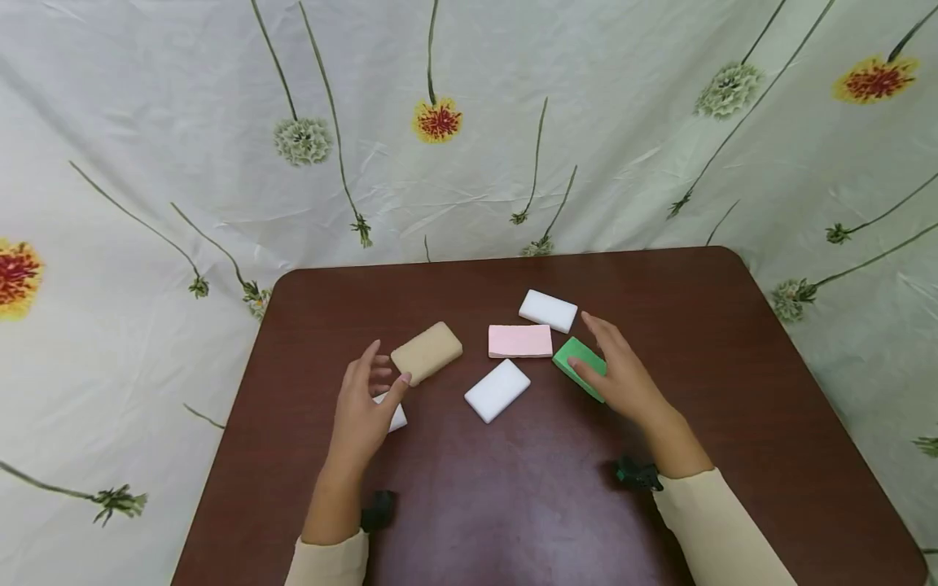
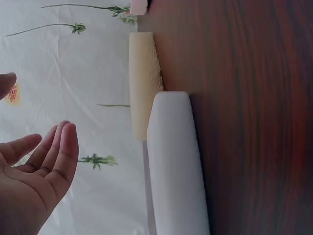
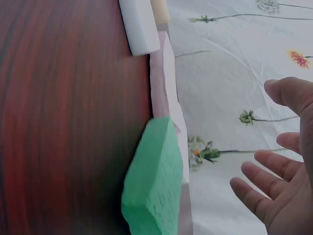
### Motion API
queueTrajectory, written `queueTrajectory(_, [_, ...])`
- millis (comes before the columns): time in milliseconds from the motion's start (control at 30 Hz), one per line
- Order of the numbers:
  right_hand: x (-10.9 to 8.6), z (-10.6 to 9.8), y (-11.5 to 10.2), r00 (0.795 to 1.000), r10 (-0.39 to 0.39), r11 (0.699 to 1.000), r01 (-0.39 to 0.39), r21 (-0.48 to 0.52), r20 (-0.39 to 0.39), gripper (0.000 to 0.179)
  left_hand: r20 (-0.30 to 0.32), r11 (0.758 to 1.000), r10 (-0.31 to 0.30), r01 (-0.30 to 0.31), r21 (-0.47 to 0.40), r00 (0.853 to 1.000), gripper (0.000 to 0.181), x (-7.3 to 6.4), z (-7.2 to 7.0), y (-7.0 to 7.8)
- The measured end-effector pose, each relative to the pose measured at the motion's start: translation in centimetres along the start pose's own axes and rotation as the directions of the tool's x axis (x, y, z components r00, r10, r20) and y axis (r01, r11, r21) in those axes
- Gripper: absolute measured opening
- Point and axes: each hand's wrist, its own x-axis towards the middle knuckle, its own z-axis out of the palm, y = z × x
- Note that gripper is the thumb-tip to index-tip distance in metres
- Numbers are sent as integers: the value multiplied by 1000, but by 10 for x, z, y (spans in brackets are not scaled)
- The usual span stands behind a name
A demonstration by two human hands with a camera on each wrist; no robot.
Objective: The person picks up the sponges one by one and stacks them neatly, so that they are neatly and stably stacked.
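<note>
My left hand [image 1: 362, 407], fingers loosely bent and holding nothing, hovers over a white sponge block [image 2: 176, 166] that it partly hides in the head view. Just past its fingertips lies a tan sponge [image 1: 427, 353]. On the other side, my right hand [image 1: 623, 370] is raised over a green sponge [image 3: 156, 181], thumb and fingers spread with nothing between them. Between the hands a pink sponge [image 1: 519, 341] lies flat, with a second white block [image 1: 497, 391] nearer me and a third white block [image 1: 548, 311] behind it.
The blocks lie on a dark reddish-brown table [image 1: 469, 505] with rounded far corners. A white cloth with printed flowers [image 1: 469, 187] hangs behind and around it. Small dark devices are worn at the left wrist [image 1: 378, 511] and the right wrist [image 1: 639, 474].
</note>
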Motion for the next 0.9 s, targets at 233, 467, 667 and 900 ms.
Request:
queueTrajectory(233, [0,15,-4,998,-58,998,58,30,-19,64,83,999,-43,45,-26,996,61,-4,13,2])
queueTrajectory(467, [-1,26,-10,999,-42,998,40,54,31,54,167,997,-71,70,14,983,49,-6,24,-2])
queueTrajectory(667, [-2,36,-10,994,-48,993,37,116,96,53,197,997,-73,75,1,978,47,-9,32,-2])
queueTrajectory(900, [-2,47,-11,991,-66,993,53,110,116,51,268,993,-100,114,-37,958,48,-15,41,-1])
